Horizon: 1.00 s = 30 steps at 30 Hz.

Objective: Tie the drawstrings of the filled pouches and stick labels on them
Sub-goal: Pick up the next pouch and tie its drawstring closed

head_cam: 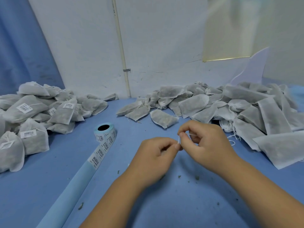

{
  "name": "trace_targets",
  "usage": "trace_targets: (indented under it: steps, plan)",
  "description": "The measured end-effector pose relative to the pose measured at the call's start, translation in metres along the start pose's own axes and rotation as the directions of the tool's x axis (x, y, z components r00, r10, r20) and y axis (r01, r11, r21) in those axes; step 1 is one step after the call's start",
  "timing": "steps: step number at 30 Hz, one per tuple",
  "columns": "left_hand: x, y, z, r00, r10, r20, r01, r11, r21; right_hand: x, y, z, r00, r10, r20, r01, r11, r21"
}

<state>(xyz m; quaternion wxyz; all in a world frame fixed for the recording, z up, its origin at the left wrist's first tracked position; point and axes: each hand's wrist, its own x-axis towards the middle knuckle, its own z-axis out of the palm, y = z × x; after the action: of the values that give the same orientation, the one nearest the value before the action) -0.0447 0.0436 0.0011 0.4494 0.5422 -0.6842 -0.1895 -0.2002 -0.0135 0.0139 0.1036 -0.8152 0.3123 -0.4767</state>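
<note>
left hand (154, 155) and right hand (204, 143), each grip pinched on a thin white string (179, 140), above a blue counter (49, 175) beside a label roll (105, 134) and heaped pouches (230, 104)

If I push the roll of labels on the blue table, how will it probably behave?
The label roll stands on its flat end, so it would probably slide, not roll. Its unwound strip looks floppy and would likely drag behind.

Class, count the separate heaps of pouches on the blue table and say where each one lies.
2. The labelled heap lies at the left, near the wall; the heap showing no labels lies at the right. Other heaps beyond the frame may be hidden.
</note>
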Motion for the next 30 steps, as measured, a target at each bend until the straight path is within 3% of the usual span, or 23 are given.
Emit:
trace_targets:
  steps: [3,6,10,14,20,23,30]
  plan:
    - [-0.001,0.002,0.002,0.998,-0.031,0.059,0.034,0.999,-0.039,0.000,0.004,0.005,0.999,0.034,0.029,-0.034,0.999,0.021]
    - [0.000,0.005,-0.003,0.979,-0.156,0.131,0.179,0.965,-0.189,0.000,0.011,0.008,0.986,0.117,0.121,-0.125,0.991,0.056]
    - [0.004,0.008,-0.012,0.929,-0.288,0.231,0.366,0.802,-0.471,0.000,0.023,0.011,0.947,0.201,0.251,-0.170,0.975,-0.141]
    - [0.007,0.006,-0.018,0.923,-0.300,0.243,0.384,0.643,-0.663,0.001,0.028,0.013,0.956,0.208,0.208,-0.163,0.964,-0.212]
    - [0.009,0.002,-0.021,0.892,-0.361,0.271,0.432,0.509,-0.744,0.003,0.001,0.004,0.997,0.080,-0.018,-0.077,0.991,0.111]
    - [0.009,0.001,-0.020,0.887,-0.357,0.292,0.446,0.506,-0.738,-0.001,-0.013,0.006,0.991,0.096,0.091,-0.119,0.947,0.298]
    - [0.008,-0.004,-0.021,0.894,-0.304,0.329,0.447,0.546,-0.709,-0.002,-0.013,0.010,0.950,0.199,0.242,-0.289,0.852,0.436]
